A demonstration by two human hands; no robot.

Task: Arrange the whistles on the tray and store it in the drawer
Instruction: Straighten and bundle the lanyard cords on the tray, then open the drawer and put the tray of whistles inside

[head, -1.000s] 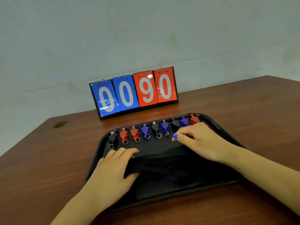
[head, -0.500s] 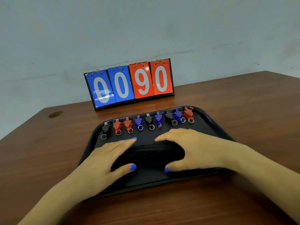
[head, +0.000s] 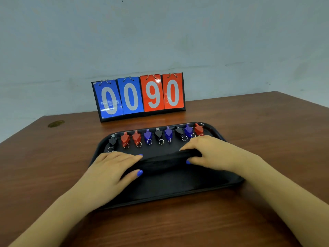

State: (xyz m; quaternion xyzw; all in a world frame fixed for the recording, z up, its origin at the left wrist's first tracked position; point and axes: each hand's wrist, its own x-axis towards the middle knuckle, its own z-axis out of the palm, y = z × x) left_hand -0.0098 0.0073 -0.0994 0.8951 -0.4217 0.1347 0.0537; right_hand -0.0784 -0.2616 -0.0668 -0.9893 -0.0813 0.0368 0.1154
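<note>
Left hand curled over left end of a rolled black cloth, fingers on top, thumb tucked below: gripping. Right hand likewise wrapped round right end, thumb under, fingers over. Roll lies crosswise mid-tray, between both hands; likely a liner being rolled toward or away from the row, direction not determinable.

Whistles: nine in one row along far rim of black tray, mouthpieces pointing away, split rings toward the person. Order left to right: black, red, red, blue, black, blue, black, blue, red. Even row suggests arranging essentially finished; right fingers close to last rings, touching uncertain.

Tray flat on brown worktop, near edge. Drawer not in view.

Behind tray: flip scoreboard, blue cards "0 0", red cards "9 0". No brand legible.
</note>
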